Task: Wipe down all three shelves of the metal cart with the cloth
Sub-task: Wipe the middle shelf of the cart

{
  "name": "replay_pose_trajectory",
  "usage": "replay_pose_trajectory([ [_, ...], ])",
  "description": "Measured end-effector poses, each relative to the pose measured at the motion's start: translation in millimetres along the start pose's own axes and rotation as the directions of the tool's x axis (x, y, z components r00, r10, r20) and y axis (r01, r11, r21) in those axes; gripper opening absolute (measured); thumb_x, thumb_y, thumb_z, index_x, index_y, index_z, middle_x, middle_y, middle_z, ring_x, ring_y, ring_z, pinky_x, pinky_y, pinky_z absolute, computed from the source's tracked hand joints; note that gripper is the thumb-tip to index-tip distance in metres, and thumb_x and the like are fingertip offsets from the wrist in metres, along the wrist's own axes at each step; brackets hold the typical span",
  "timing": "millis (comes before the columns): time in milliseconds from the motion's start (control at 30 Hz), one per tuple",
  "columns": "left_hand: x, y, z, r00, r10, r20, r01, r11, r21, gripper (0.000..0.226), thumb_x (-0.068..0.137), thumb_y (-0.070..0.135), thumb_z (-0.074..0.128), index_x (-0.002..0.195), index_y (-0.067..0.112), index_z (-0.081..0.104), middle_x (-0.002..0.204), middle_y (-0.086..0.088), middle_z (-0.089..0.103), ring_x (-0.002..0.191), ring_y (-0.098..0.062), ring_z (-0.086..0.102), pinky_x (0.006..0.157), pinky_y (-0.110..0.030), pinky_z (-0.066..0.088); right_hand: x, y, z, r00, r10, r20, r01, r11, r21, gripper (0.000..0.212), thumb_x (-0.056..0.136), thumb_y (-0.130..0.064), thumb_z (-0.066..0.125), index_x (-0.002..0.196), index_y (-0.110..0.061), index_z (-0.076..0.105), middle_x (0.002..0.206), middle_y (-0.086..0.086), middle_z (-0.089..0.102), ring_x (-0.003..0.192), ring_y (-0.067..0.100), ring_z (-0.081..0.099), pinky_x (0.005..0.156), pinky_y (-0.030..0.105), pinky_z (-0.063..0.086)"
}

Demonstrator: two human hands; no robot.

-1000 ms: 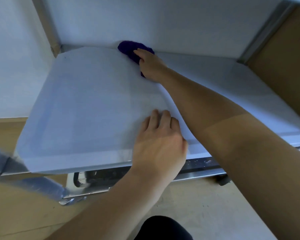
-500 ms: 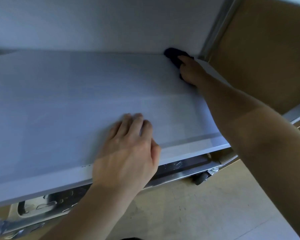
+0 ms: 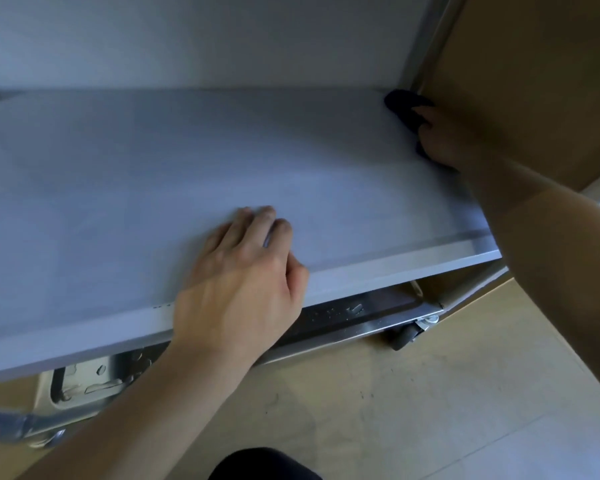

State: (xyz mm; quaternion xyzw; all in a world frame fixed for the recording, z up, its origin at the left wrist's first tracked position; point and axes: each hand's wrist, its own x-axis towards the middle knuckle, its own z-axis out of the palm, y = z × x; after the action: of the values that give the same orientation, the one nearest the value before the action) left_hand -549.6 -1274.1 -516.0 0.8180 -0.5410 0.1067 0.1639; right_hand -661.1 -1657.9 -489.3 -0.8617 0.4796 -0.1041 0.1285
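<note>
The cart's pale grey middle shelf [image 3: 118, 185] fills most of the head view. A dark cloth [image 3: 400, 105] lies in its far right corner, beside the metal corner post [image 3: 426, 39]. My right hand [image 3: 444, 136] lies on top of the cloth and presses it onto the shelf; part of the cloth is hidden under the palm. My left hand [image 3: 239, 282] rests on the shelf near its front edge, fingers laid on the surface and thumb at the rim. The shiny bottom shelf [image 3: 343, 313] shows below the front edge.
A caster wheel [image 3: 406, 336] sits under the cart's right front corner. A brown panel [image 3: 534, 81] stands close on the right, past the post. Pale tiled floor [image 3: 395, 410] lies in front of the cart. A pale surface closes off the back.
My right hand has slid the cloth along the back of the shelf from the left side into the far right corner. My left hand stays on the front edge.
</note>
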Motion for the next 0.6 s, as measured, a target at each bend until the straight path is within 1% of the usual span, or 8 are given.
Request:
replay_pose_trajectory([
  [100,-1,0,1,1.0,-0.004,-0.018,0.004,1.0,0.003,0.039,0.088,0.021,0.037,0.113,0.007,0.063,0.13,-0.01,0.059,0.124,-0.03,0.053,0.103,-0.04,0.041,-29,7,-2,0.999,0.02,-0.029,-0.019,1.0,0.021,0.047,0.102,-0.017,0.032,0.149,-0.016,0.032,0.158,0.008,0.024,0.144,0.027,0.024,0.117,0.03,0.017],
  [200,-2,1,0,0.999,-0.004,-0.032,0.004,1.0,-0.012,0.039,0.087,0.021,0.037,0.111,0.006,0.063,0.128,-0.011,0.06,0.122,-0.031,0.054,0.101,-0.042,0.042,-62,18,-6,0.998,-0.006,-0.058,0.007,1.0,0.017,0.047,0.1,-0.013,0.033,0.148,-0.014,0.035,0.157,0.006,0.028,0.144,0.025,0.026,0.116,0.028,0.017],
  [433,-2,3,-2,0.999,0.003,-0.032,-0.004,1.0,-0.02,0.038,0.087,0.021,0.037,0.109,0.005,0.063,0.127,-0.011,0.061,0.121,-0.032,0.054,0.098,-0.043,0.041,-138,32,-18,0.999,-0.024,-0.04,0.025,0.999,0.024,0.047,0.101,-0.017,0.033,0.147,-0.024,0.036,0.156,-0.005,0.029,0.145,0.019,0.023,0.117,0.031,0.018],
  [600,-2,4,-3,1.0,0.0,-0.023,0.0,1.0,-0.024,0.039,0.086,0.022,0.035,0.107,0.005,0.063,0.126,-0.011,0.06,0.12,-0.032,0.053,0.096,-0.043,0.042,-182,22,-15,0.993,0.026,-0.111,-0.021,0.999,0.044,0.049,0.098,-0.018,0.034,0.144,-0.032,0.04,0.154,-0.012,0.033,0.144,0.017,0.025,0.116,0.033,0.021],
])
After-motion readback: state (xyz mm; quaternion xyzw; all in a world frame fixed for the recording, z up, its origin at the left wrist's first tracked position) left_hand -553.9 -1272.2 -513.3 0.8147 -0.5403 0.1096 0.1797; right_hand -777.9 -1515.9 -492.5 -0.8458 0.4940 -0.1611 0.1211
